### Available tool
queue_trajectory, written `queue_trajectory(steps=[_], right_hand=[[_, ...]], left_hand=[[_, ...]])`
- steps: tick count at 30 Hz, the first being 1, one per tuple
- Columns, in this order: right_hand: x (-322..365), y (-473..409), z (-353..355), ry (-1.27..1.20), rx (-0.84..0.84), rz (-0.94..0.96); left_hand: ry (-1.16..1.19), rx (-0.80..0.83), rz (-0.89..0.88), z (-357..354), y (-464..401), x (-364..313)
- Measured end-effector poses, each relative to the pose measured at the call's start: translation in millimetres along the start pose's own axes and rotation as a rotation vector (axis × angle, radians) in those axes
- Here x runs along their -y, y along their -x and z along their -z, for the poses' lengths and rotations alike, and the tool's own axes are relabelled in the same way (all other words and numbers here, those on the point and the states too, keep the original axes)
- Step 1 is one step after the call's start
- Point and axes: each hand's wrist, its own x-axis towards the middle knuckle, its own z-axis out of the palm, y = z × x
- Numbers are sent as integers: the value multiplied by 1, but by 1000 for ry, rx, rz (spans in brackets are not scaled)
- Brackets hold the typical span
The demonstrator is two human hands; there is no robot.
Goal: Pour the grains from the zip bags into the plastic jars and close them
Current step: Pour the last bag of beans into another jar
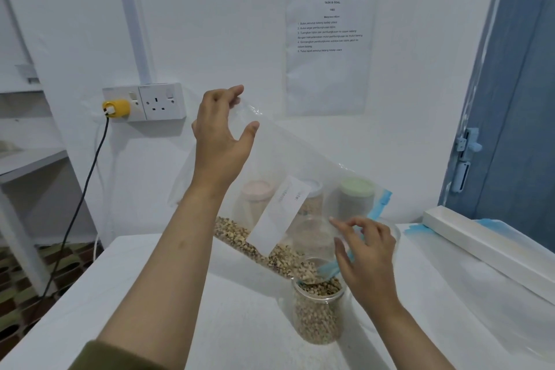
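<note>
A clear zip bag (288,159) with a blue zip strip and a white label hangs tilted over an open plastic jar (318,314). My left hand (220,132) grips the bag's raised bottom corner. My right hand (365,252) pinches the bag's mouth at the jar's rim. Pale speckled grains (261,246) lie along the bag's lower edge and run into the jar, which is nearly full. Behind the bag, seen through it, stand three closed jars: one with a pink lid (259,189), one with a clear lid (312,189), one with a green lid (357,188).
The white table (144,294) runs to a wall with a double socket (144,102), a yellow plug and a black cable. A white box (468,234) and a flat bag with blue strip lie at the right. A blue door (516,129) stands at far right.
</note>
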Motion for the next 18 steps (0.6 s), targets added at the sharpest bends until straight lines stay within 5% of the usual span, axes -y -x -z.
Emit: queue_trajectory(steps=[18], right_hand=[[36,-111,15,-14,141,193]], left_hand=[[9,30,-46,0,0,-2]])
